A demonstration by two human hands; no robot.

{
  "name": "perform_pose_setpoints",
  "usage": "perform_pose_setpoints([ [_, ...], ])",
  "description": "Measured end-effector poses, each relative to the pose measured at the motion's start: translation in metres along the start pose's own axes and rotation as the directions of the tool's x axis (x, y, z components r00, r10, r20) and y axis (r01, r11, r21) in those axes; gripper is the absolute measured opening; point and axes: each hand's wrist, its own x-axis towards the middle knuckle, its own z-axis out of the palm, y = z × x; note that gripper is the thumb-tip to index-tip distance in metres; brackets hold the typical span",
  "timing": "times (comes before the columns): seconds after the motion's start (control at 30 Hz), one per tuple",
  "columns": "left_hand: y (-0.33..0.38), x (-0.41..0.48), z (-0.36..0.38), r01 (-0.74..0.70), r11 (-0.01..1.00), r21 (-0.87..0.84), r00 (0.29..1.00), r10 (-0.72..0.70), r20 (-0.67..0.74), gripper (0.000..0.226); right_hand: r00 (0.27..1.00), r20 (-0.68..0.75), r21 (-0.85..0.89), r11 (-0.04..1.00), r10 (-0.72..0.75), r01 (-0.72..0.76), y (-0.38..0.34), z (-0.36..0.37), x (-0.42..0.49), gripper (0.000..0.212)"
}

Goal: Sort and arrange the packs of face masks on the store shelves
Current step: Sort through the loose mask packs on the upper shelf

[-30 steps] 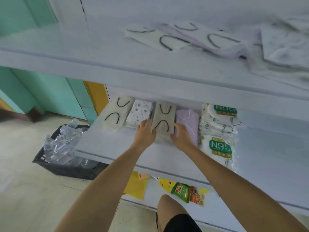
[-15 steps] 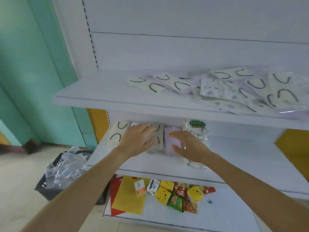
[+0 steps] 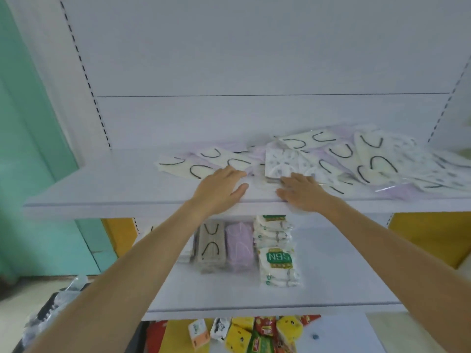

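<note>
Patterned pack (image 3: 281, 162) just beyond right grip (image 3: 302, 193)

Mask packs before me: a loose heap above, neat stacks below.
On the upper white shelf (image 3: 127, 184), clear-wrapped flat packs of face masks (image 3: 356, 164) lie overlapping and askew: cream packs with black ear loops (image 3: 183, 165), a white pack with a grey print (image 3: 280, 161), lilac ones underneath. On the middle white shelf (image 3: 331, 276), a taupe stack with black loops (image 3: 210, 247), a lilac stack (image 3: 239, 247) and white green-labelled N95 packs (image 3: 277, 258) sit side by side, touching.
</note>
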Motion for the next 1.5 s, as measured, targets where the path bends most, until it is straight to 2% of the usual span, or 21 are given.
perform_pose_setpoints([
  [0.13,0.004,0.045,0.015,-0.003,1.000,-0.012,0.999,0.004,0.047,0.042,0.986,0.041,0.038,0.986,-0.165,0.163,0.013,-0.004,0.013,0.052],
  [0.23,0.009,0.077,0.024,0.085,0.996,-0.003,0.994,-0.085,0.066,0.043,0.967,-0.029,0.219,0.943,-0.252,0.252,0.020,-0.016,0.018,0.044],
  [0.3,0.013,0.096,0.031,0.161,0.986,0.034,0.985,-0.163,0.051,0.046,0.964,-0.174,0.327,0.912,-0.201,0.249,0.030,-0.021,0.027,0.037],
  [0.37,0.016,0.111,0.039,0.213,0.975,0.065,0.975,-0.217,0.052,0.053,0.956,-0.267,0.248,0.950,-0.120,0.188,0.045,-0.023,0.040,0.039],
  [0.43,0.017,0.124,0.047,0.263,0.964,0.019,0.961,-0.264,0.077,0.062,0.977,-0.209,0.094,0.993,-0.049,0.070,0.061,-0.018,0.052,0.048],
  [0.5,0.016,0.131,0.052,0.306,0.942,-0.136,0.950,-0.294,0.101,0.068,0.987,-0.156,0.033,0.999,-0.021,0.026,0.072,-0.013,0.064,0.057],
  [0.6,0.011,0.135,0.051,0.295,0.895,-0.334,0.955,-0.289,0.069,0.065,0.985,-0.172,0.061,0.997,-0.029,0.040,0.080,-0.009,0.077,0.061],
  [0.7,0.000,0.138,0.045,0.283,0.904,-0.322,0.955,-0.298,0.005,0.050,0.983,-0.178,0.098,0.993,-0.047,0.065,0.083,-0.009,0.078,0.048],
  [0.8,-0.013,0.138,0.038,0.301,0.875,-0.379,0.939,-0.342,-0.044,0.042,0.956,-0.289,0.305,0.942,-0.049,0.140,0.078,-0.016,0.067,0.036],
  [0.87,-0.017,0.138,0.032,0.337,0.790,-0.512,0.916,-0.401,-0.016,0.041,0.910,-0.414,0.442,0.874,-0.003,0.204,0.066,-0.026,0.058,0.031],
  [0.93,-0.014,0.134,0.025,0.356,0.602,-0.714,0.892,-0.447,0.067,0.032,0.843,-0.538,0.486,0.814,-0.010,0.319,0.045,-0.037,0.050,0.026],
  [1.0,-0.010,0.130,0.019,0.370,0.344,-0.863,0.875,-0.442,0.198,0.025,0.844,-0.526,0.484,0.778,-0.106,0.400,0.024,-0.040,0.047,0.022],
  [1.03,-0.008,0.127,0.018,0.366,0.274,-0.889,0.880,-0.412,0.236,0.029,0.864,-0.468,0.449,0.792,-0.184,0.413,0.014,-0.038,0.048,0.028],
  [1.07,-0.006,0.124,0.019,0.354,0.279,-0.892,0.896,-0.376,0.238,0.032,0.890,-0.364,0.395,0.820,-0.276,0.415,0.006,-0.033,0.049,0.033],
  [1.1,-0.005,0.121,0.023,0.333,0.343,-0.878,0.913,-0.349,0.210,0.032,0.907,-0.230,0.338,0.845,-0.352,0.414,-0.001,-0.027,0.051,0.037],
  [1.17,-0.010,0.115,0.032,0.264,0.559,-0.786,0.943,-0.319,0.090,0.040,0.902,-0.043,0.274,0.863,-0.430,0.424,-0.010,-0.018,0.049,0.047],
  [1.2,-0.014,0.112,0.038,0.224,0.623,-0.749,0.949,-0.314,0.023,0.046,0.898,-0.026,0.247,0.868,-0.439,0.431,-0.009,-0.016,0.047,0.055],
  [1.3,-0.022,0.101,0.047,0.170,0.613,-0.771,0.910,-0.398,-0.116,0.060,0.924,-0.021,0.089,0.920,-0.381,0.381,0.006,-0.016,0.034,0.077],
  [1.33,-0.024,0.098,0.047,0.162,0.615,-0.772,0.882,-0.441,-0.167,0.059,0.930,-0.010,0.050,0.929,-0.367,0.367,0.011,-0.017,0.028,0.076],
  [1.43,-0.026,0.097,0.046,0.164,0.649,-0.743,0.792,-0.536,-0.293,0.046,0.920,-0.017,0.012,0.920,-0.392,0.392,0.018,-0.016,0.015,0.055],
  [1.5,-0.025,0.097,0.046,0.167,0.651,-0.741,0.761,-0.562,-0.323,0.041,0.909,-0.031,0.011,0.909,-0.416,0.416,0.019,-0.013,0.013,0.049],
])
